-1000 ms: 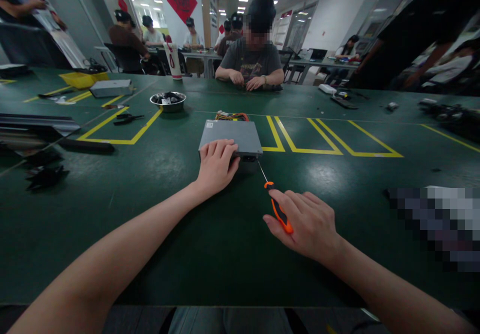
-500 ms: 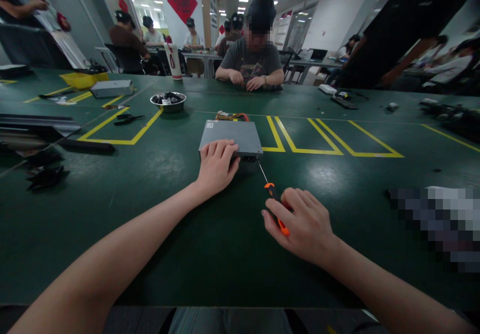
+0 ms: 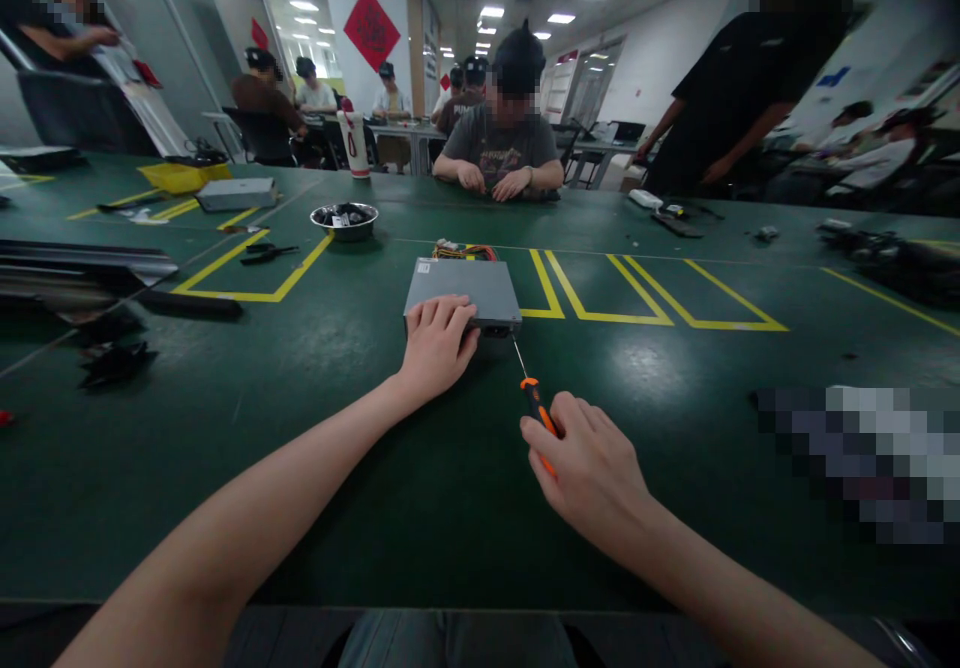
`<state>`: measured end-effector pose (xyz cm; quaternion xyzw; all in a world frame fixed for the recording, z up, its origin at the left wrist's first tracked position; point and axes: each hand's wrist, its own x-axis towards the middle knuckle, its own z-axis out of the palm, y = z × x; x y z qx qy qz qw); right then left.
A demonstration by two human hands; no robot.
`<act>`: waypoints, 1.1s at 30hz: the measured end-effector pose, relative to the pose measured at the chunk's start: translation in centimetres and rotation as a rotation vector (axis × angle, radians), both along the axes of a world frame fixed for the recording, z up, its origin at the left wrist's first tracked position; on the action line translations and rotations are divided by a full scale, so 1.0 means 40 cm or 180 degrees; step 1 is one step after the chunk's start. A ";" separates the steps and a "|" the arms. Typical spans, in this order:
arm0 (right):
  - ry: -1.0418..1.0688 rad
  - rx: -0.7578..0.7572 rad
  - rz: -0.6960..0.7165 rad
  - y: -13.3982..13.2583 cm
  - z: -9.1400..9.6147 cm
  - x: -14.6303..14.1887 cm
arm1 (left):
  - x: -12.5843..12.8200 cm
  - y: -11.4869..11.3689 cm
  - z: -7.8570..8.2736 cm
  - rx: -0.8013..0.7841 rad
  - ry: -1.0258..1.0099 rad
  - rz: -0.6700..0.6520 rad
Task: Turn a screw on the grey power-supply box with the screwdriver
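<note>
A grey metal power supply unit (image 3: 480,286) lies flat on the green table, with a bundle of coloured cables (image 3: 466,251) at its far side. My left hand (image 3: 439,343) grips its near left part, the fingers over the top and the thumb down at the front face by the power socket. In my right hand (image 3: 589,453) is a screwdriver (image 3: 531,393) with an orange and black handle, the fingers closed round it. Its thin shaft points up and left, and the tip meets the unit's near right corner. What the tip touches is too small to make out.
A steel bowl (image 3: 344,220) of small dark parts stands beyond on the left, near a white cup (image 3: 353,145). Further left are a yellow tray (image 3: 184,178) and long metal panels (image 3: 82,268). Across the table sits a person (image 3: 499,138); another person (image 3: 739,78) stands right.
The view has shifted slightly. My right hand and the screwdriver have moved a little left, tip still at the unit's corner. The left hand keeps its hold. The standing person shows more fully.
</note>
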<state>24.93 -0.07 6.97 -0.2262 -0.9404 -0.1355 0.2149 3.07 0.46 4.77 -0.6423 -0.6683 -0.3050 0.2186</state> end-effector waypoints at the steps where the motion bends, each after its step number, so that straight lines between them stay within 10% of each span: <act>1: -0.0014 -0.0043 -0.0029 -0.003 -0.001 -0.003 | 0.000 -0.001 0.001 -0.0007 0.0009 -0.0014; 11: 0.0880 0.0129 0.0013 0.026 -0.009 0.003 | 0.001 -0.004 0.004 0.0011 0.0013 -0.0027; 33: 0.0679 0.0256 0.0480 0.041 -0.029 0.008 | -0.006 -0.007 -0.002 0.0072 0.0011 -0.0114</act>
